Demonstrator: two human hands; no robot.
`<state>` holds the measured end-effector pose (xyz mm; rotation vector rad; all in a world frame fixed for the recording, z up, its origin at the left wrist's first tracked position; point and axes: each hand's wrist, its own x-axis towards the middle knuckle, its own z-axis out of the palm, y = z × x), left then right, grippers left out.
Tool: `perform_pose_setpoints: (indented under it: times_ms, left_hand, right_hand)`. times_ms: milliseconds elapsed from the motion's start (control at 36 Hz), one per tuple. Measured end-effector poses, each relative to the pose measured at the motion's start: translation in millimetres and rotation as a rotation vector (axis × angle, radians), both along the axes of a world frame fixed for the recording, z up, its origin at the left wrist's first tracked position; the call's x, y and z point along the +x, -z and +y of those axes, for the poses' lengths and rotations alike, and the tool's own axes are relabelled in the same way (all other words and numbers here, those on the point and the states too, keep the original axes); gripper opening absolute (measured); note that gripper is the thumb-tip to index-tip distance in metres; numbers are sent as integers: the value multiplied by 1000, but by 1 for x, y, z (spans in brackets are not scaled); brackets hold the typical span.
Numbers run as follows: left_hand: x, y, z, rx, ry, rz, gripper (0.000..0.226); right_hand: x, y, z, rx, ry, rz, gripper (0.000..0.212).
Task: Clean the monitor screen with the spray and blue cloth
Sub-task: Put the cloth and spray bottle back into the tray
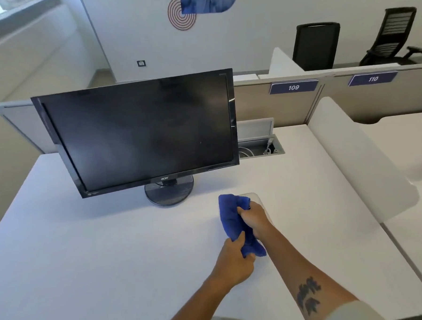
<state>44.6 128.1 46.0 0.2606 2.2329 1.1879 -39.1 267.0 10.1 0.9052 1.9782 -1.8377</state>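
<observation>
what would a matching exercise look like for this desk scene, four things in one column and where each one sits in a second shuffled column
Things:
1. crumpled blue cloth
2. black flat-screen monitor
3. open grey cable tray
4. dark blue label reading 109

Places:
A. on the beige partition behind the desk
B. recessed into the white desk, just right of the screen
C. held between the left hand and the right hand
D. standing on a round base on the desk, screen dark

Pairs: 1-C, 2-D, 3-B, 4-A
</observation>
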Motion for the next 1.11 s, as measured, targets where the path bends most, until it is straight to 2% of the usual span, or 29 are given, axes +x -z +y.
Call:
perform_pose_setpoints:
  times_ms: [83, 167, 222, 306, 417, 556, 694, 833, 972, 1111]
  left_hand:
    - [3, -6, 5, -44, 1, -29, 53]
    - [2, -8, 9, -85, 5, -45, 63]
    - [2, -7, 10, -117, -8, -46, 63]
    - [4, -7, 11, -146, -23, -67, 62]
    - [5, -6, 12, -166, -45, -24, 48]
    - [6, -3, 9, -153, -58, -24, 36]
    - [7, -9, 1, -122, -88, 22, 58]
    - [-3, -21, -17, -70, -114, 188, 59]
    - [-23, -18, -44, -21, -178, 374, 58]
    - [-44, -9, -76, -49, -232, 407, 53]
  right_hand:
    - [6, 9, 1, -80, 51, -23, 21]
    - [11, 13, -2, -150, 104, 13, 13]
    - [13, 13, -4, -155, 129, 35, 16]
    - [12, 19, -4, -42, 132, 20, 22]
    - [9, 42, 3, 190, 35, 58, 20]
    - [13, 24, -3, 388, -42, 60, 15]
    - [9, 14, -4, 551, -125, 50, 25]
    - [12, -4, -8, 738, -130, 72, 28]
    - [21, -24, -15, 721, -130, 223, 52]
    - [36, -35, -30, 630, -286, 337, 37]
